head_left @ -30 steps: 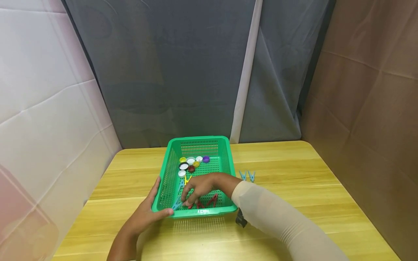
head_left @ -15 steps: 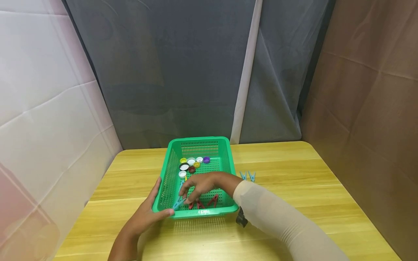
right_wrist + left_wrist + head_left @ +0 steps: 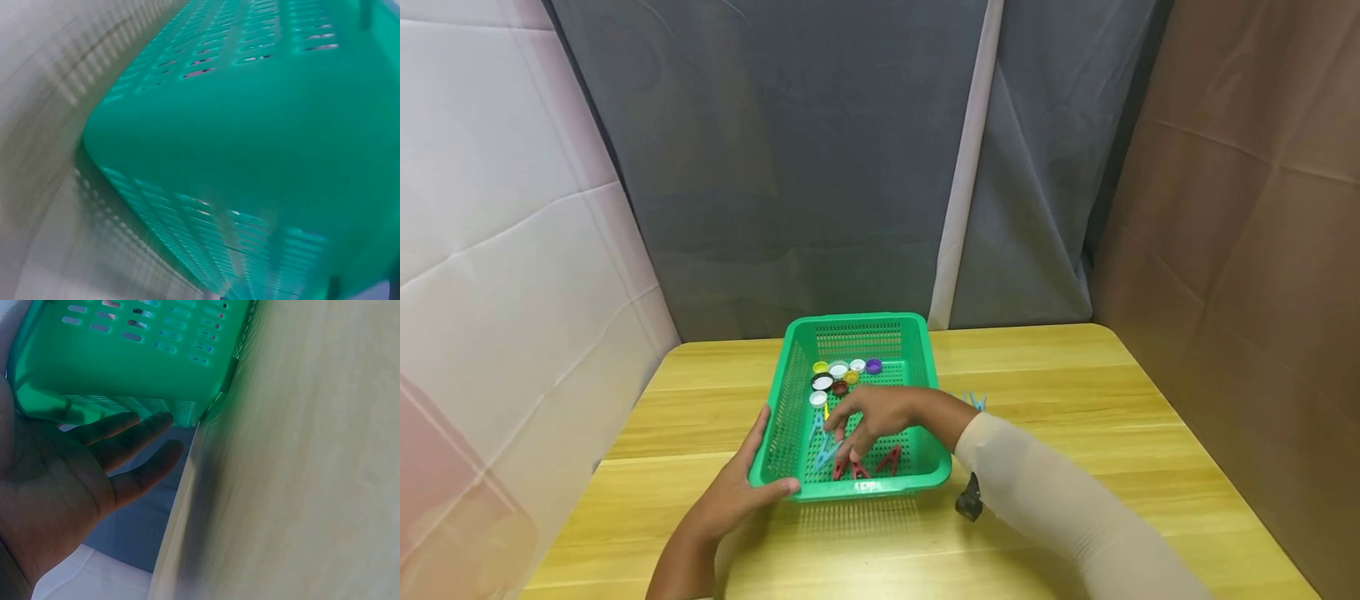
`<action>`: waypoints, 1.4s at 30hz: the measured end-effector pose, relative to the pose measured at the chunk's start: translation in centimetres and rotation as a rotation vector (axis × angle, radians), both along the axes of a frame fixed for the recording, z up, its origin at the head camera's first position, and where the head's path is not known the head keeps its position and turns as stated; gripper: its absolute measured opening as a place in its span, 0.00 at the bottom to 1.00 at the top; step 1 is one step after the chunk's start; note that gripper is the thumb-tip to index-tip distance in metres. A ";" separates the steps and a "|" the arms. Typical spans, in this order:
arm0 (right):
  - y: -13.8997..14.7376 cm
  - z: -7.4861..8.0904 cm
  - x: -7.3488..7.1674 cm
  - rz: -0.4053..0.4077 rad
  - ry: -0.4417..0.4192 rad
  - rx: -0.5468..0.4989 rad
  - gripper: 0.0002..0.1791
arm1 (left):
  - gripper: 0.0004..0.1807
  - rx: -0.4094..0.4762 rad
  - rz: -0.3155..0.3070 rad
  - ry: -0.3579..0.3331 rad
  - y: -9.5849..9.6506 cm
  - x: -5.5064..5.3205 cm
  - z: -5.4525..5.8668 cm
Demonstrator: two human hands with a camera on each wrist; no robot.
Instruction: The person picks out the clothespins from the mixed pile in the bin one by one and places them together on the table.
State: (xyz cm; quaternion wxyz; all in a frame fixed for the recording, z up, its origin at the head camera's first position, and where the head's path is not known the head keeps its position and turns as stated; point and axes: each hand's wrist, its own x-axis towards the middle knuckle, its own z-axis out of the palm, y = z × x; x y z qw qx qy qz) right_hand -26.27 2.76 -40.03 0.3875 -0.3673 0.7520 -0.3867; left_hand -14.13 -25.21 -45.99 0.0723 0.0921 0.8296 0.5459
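In the head view, my left hand steadies the green basket at its near-left corner. Its thumb lies along the front rim, with the fingers against the left side. Straight, spread fingers show beside the basket wall in the left wrist view. My right hand hovers inside the basket with thumb and fingers apart. Just left of its thumb lies a light-blue clothespin. Another blue clothespin and a partly hidden yellow clothespin lie behind it. Red clothespins lie near the front wall.
Several bottle caps, including a purple cap and a black-rimmed cap, sit in the basket's far half. Right of the basket, blue clothespins lie on the wooden table, partly behind my right arm. Fabric walls surround the table.
The nearer blue clothespin has moved from the front-left corner inward and slightly right. My right hand has shifted up and right, its fingers now spread apart. The left hand stays put.
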 end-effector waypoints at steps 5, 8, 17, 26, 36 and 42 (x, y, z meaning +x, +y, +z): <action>0.9 0.3 -0.1 -0.061 0.065 -0.028 0.32 | 0.70 -0.002 0.010 -0.014 -0.1 0.0 0.0; 1.3 0.2 -0.2 -0.079 0.100 -0.041 0.34 | 0.70 0.001 0.014 -0.022 -0.1 0.0 0.0; 2.4 0.3 0.2 -0.075 0.299 -0.040 0.41 | 0.70 -0.011 0.022 -0.037 0.0 -0.1 0.0; 4.0 0.7 0.5 -0.079 0.328 -0.071 0.43 | 0.70 -0.011 0.020 -0.050 0.0 -0.1 0.1; 5.8 0.9 0.7 -0.060 0.456 -0.102 0.35 | 0.70 -0.001 0.019 -0.038 0.1 -0.1 0.1; 7.0 0.8 0.9 -0.092 0.474 -0.119 0.33 | 0.70 -0.004 0.018 -0.035 0.0 -0.2 0.1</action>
